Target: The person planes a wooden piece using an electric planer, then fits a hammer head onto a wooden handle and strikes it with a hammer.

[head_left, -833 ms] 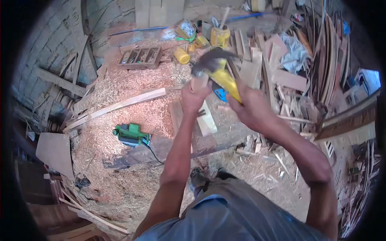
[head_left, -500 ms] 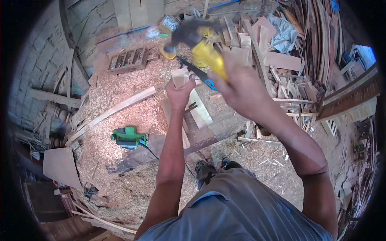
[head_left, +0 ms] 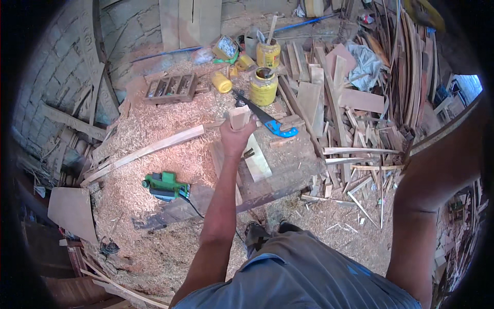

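Observation:
My left hand grips a pale wood block upright above the workbench. Raised to the upper right rim, my right arm ends in my shadowed right hand, holding the yellow-and-black hammer, partly cut off by the frame. Below the block lies a pale board with a small dark piece on it. A handsaw with a blue handle lies just right of my left hand.
A green electric planer with a cord sits amid shavings. Behind are a compartment tray, yellow tubs and a long strip. Scrap boards pile up at right; more pieces lean against the block wall.
My right hand has swung the hammer up and out to the upper right rim, uncovering the yellow tubs and saw. My left hand still grips the block, a little lower in the picture.

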